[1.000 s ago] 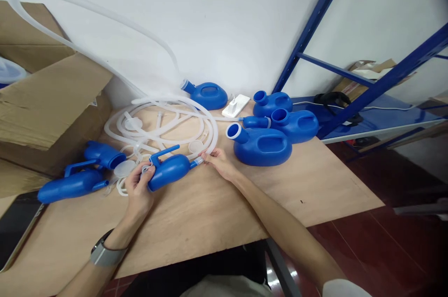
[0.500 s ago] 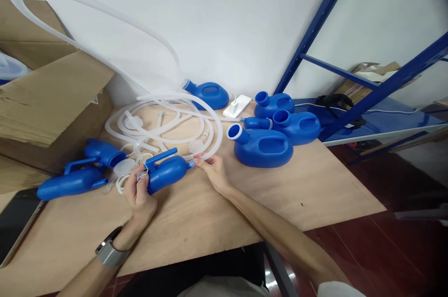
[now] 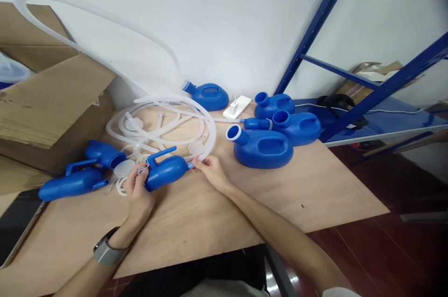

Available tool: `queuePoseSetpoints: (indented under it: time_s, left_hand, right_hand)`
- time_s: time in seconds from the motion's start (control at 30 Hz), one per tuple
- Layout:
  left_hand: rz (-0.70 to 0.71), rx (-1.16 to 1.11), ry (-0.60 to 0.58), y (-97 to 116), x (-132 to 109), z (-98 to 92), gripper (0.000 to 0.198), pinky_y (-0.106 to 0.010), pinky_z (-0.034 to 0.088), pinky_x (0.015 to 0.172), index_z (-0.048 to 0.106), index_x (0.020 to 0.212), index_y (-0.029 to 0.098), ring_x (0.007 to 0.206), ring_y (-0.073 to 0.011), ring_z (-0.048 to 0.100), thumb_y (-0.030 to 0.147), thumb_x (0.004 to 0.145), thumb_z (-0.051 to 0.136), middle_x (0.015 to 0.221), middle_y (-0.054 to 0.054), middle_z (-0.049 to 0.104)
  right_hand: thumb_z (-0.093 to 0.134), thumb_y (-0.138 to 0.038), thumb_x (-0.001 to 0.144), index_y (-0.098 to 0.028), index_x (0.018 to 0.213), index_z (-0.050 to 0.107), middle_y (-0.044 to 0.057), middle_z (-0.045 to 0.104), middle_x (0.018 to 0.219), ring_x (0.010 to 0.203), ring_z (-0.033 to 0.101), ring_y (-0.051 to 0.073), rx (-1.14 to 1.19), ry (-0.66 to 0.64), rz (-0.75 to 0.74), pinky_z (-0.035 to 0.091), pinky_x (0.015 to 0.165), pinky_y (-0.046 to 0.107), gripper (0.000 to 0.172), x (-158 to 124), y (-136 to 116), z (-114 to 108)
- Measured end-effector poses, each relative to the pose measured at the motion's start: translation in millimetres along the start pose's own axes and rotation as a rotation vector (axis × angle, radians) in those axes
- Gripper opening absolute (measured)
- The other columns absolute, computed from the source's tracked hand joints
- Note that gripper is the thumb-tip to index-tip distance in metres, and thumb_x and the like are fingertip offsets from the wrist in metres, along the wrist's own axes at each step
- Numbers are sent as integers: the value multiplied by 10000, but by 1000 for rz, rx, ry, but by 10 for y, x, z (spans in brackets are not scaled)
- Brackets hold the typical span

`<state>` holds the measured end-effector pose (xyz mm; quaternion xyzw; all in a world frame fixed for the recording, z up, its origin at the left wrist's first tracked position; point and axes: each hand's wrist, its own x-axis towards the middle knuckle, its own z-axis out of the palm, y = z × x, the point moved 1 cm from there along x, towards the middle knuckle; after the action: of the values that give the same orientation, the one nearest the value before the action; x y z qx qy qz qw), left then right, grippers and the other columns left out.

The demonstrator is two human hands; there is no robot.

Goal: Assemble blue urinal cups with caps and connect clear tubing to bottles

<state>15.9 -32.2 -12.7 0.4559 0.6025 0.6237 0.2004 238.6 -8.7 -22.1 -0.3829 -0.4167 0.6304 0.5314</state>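
My left hand is closed around the open end of a blue plastic urinal bottle with a bar handle on top. The bottle lies on its side above the table, its narrow spout towards the right. At that spout, my right hand pinches the end of a clear plastic tube. The tube's end sits around the spout's tip, as far as my fingers let me see. Behind my hands the tubing lies in loose coils, and one long loop rises against the wall. A round translucent cap lies close behind the bottle.
Another blue urinal bottle lies at the left beside an open cardboard box. Several blue bottles stand at the right, the nearest one beyond my right hand. A white charger stand is by the wall. Blue shelving rises at the right.
The tube's curve near my right hand has drawn in a little to the left. Both hands and the bottle have shifted only slightly; the grips look the same.
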Motion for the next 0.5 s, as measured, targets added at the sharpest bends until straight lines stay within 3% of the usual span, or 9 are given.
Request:
queuePoseSetpoints:
  time_s: [0.13,0.27,0.5]
  left_hand:
    - [-11,12,-8,62,32,-13,313,-347,450,706,668,862,215,748,-218,556,510,767,630,769,-10,618]
    - [25,18,15,93,64,-45,325,-338,407,657,649,871,227,713,-209,509,533,771,608,752,2,581]
    - [42,10,7,97,106,-54,302,-345,414,653,655,857,231,730,-217,530,519,784,602,759,-15,596]
  right_hand:
    - [899,-672,689,-181,939,799,72,818,977,866,775,209,-17,-119,39,625,870,363,560,35,-74,-71]
    - [839,-673,784,-181,935,767,65,801,976,840,772,175,-100,-262,73,605,807,302,520,16,-130,-122]
    - [710,-762,860,-214,1050,666,69,794,1007,796,772,170,-69,-242,81,568,671,260,582,27,-87,-110]
